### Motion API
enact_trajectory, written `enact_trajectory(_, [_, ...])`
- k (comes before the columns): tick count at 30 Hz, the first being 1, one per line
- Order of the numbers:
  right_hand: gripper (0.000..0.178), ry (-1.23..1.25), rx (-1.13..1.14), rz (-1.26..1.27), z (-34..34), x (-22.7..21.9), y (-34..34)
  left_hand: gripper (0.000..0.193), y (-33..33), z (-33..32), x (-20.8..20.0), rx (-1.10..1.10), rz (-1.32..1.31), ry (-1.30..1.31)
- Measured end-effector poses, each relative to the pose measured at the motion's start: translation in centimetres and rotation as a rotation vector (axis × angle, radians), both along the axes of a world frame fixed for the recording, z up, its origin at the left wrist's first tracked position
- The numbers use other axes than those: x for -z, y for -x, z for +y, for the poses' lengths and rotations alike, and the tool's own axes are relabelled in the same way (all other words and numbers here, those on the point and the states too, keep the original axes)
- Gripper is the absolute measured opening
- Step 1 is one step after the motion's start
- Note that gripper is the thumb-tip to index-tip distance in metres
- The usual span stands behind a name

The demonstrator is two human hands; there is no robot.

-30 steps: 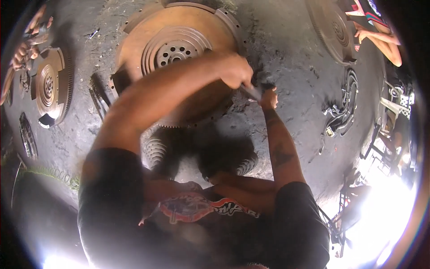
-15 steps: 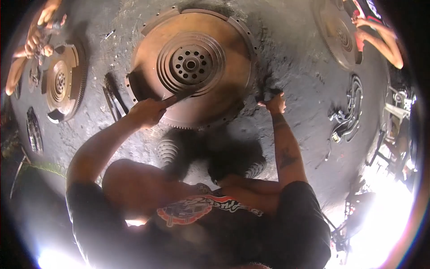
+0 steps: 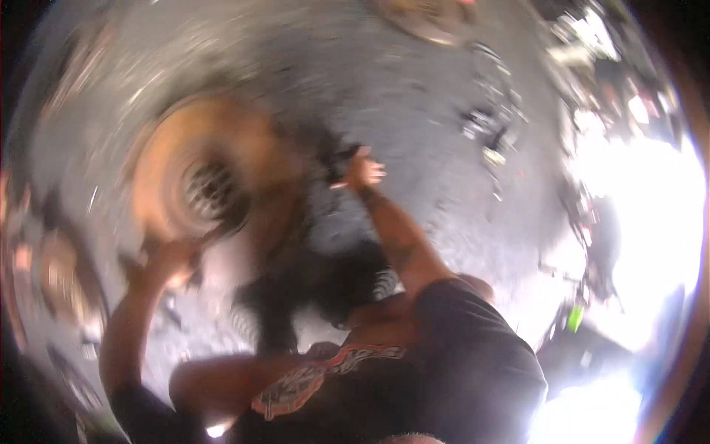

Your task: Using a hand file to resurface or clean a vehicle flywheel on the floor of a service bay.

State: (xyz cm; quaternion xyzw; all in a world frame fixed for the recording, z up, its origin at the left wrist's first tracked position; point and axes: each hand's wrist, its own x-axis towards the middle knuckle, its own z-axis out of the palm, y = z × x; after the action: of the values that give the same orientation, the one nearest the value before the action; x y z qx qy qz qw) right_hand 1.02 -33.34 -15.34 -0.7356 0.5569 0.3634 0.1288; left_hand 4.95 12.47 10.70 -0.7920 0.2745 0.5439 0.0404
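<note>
A large flywheel [image 3: 163, 163], rusty orange with a ring of holes in its dark hub, lies flat on the grey floor in front of me. At its near left edge, my left hand [image 3: 176, 263] is closed round a dark, flat, bar-like tool [image 3: 220, 232], whose far end lies over the flywheel's face near the hub. Blur hides what kind of tool it is. To the flywheel's right, my right hand [image 3: 362, 170] is low over the floor, its fingers curled beside something dark [image 3: 346, 153] that I cannot make out.
Another flywheel [image 3: 425, 21] lies at the top edge, and a blurred one [image 3: 68, 277] at the far left. A tangle of cable or hose [image 3: 494, 122] is on the floor to the right. Metal clutter [image 3: 584, 55] and bright glare fill the right side.
My view has swung to the right, so the flywheel and both hands appear further left and the picture is smeared. The left hand still grips the tool over the flywheel.
</note>
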Motion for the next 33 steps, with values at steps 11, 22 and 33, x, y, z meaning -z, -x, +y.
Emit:
enact_trajectory(11, [0.144, -0.081, -0.160, -0.285, 5.0, -7.3, -0.6, 0.055, 3.9, -2.5, 13.7, -0.596, -0.374, 0.850])
enact_trajectory(22, [0.154, -0.109, -0.151, -0.297, 5.9, -6.8, -1.4, 0.047, 1.0, 0.3, 8.9, -0.341, -0.321, 0.658])
enact_trajectory(33, [0.158, -0.159, -0.023, -0.367, 4.8, -5.6, -1.1, 0.042, 0.0, 7.2, 7.5, -0.183, -0.275, 0.317])
